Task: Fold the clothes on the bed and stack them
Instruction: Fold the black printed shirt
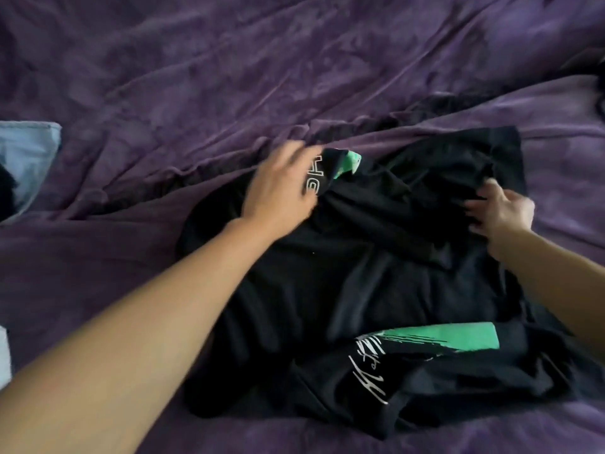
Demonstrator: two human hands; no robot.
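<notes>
While the blurred left hand (281, 185), its grip impossible to tell, lies on a printed fold of the black shirt (343, 290) and the right hand (501, 209) pinches its far side, the shirt sprawls crumpled on the purple blanket (229, 77), a light blue cloth (27, 158) at the bed's left edge.

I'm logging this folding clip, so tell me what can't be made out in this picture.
Head view:
1. Left hand: motion blur hides whether it grips the black shirt.
2. White lettering: partly covered by that hand, unreadable.
3. Light blue cloth: cut off by the left edge, so its kind is unknown.
</notes>
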